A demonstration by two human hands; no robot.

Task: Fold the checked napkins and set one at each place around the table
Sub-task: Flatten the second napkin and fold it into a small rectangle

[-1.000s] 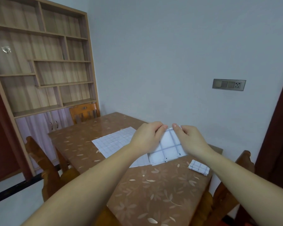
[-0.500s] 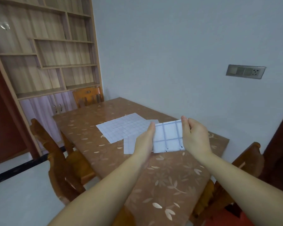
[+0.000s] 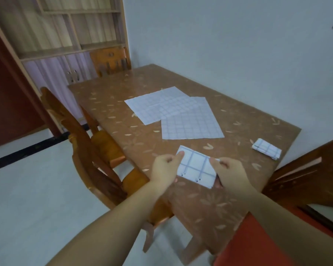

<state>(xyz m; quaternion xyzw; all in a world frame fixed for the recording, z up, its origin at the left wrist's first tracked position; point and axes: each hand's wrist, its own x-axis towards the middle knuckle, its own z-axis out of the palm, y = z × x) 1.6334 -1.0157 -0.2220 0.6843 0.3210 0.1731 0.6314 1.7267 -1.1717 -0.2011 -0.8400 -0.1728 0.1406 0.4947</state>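
While the left hand (image 3: pixel 166 167) and right hand (image 3: pixel 229 172) pinch opposite ends of a folded checked napkin (image 3: pixel 197 166), seemingly just above the brown table (image 3: pixel 210 206), two unfolded napkins (image 3: pixel 181 112) lie overlapped at centre and another folded napkin (image 3: pixel 267 148) rests near the right edge.
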